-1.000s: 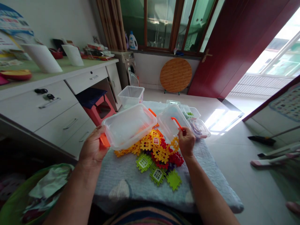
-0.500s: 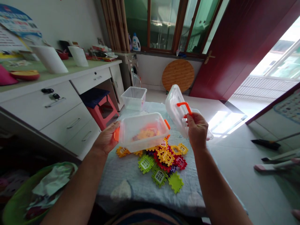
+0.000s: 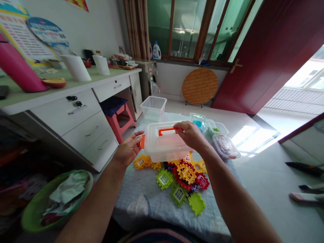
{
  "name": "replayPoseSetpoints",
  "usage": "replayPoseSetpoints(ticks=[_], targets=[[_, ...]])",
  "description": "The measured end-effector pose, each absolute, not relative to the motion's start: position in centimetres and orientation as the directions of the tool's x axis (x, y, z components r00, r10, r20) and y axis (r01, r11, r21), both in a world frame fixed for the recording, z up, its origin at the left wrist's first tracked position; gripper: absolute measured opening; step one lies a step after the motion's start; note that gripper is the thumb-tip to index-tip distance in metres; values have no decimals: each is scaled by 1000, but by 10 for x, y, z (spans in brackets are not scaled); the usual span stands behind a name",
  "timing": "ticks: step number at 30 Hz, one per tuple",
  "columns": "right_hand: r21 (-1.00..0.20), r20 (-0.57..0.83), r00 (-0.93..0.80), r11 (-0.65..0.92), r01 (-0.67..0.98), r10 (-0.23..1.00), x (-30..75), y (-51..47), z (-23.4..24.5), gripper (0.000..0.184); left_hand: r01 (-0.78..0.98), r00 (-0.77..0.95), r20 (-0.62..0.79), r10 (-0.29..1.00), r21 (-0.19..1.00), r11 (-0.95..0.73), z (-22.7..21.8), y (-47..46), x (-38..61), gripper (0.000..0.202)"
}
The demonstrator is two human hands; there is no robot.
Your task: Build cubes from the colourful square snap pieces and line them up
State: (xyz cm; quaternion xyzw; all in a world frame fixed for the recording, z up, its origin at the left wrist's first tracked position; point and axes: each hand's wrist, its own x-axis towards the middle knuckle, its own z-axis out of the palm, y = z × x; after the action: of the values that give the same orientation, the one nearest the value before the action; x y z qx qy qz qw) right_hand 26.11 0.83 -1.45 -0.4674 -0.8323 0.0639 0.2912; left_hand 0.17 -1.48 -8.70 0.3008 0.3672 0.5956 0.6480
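A clear plastic box point(image 3: 164, 150) hangs above a pile of coloured plastic building tiles point(image 3: 181, 175). My left hand point(image 3: 128, 152) holds its left end beside an orange clasp, fingers curled on the side. A clear lid with an orange handle point(image 3: 167, 131) lies on top of the box, and my right hand point(image 3: 191, 135) grips it at the right end of the handle. The tiles, yellow, green, red and purple, lie on a pale blue quilted mat point(image 3: 152, 202).
Another clear tub point(image 3: 153, 107) stands at the mat's far end, with small lidded containers point(image 3: 224, 145) to the right. White drawers point(image 3: 76, 118) and a red stool point(image 3: 117, 118) lie left. A green basin point(image 3: 54, 202) sits near left. Broom handles point(image 3: 303, 168) lie right.
My right hand swung the lid down from upright and set it on the box. My left hand kept hold of the box, which turned level above the tiles.
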Motion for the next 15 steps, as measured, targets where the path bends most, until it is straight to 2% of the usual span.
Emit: replayPoseSetpoints(ticks=[6,11,13,15], targets=[[-333,397,-435,569,752,808,261,14,-26,25,-562,7,-149,989,817,127,-86,-16,5,20],[-319,408,-429,566,760,806,257,6,-24,27,-494,105,-153,983,849,185,-82,-23,12,23],[-390,431,-406,572,721,806,261,3,-24,26,-451,125,-153,980,871,194,-79,-25,15,29],[-518,484,-305,550,655,820,272,2,-27,30,-421,100,-148,984,890,177,-76,-26,18,36]])
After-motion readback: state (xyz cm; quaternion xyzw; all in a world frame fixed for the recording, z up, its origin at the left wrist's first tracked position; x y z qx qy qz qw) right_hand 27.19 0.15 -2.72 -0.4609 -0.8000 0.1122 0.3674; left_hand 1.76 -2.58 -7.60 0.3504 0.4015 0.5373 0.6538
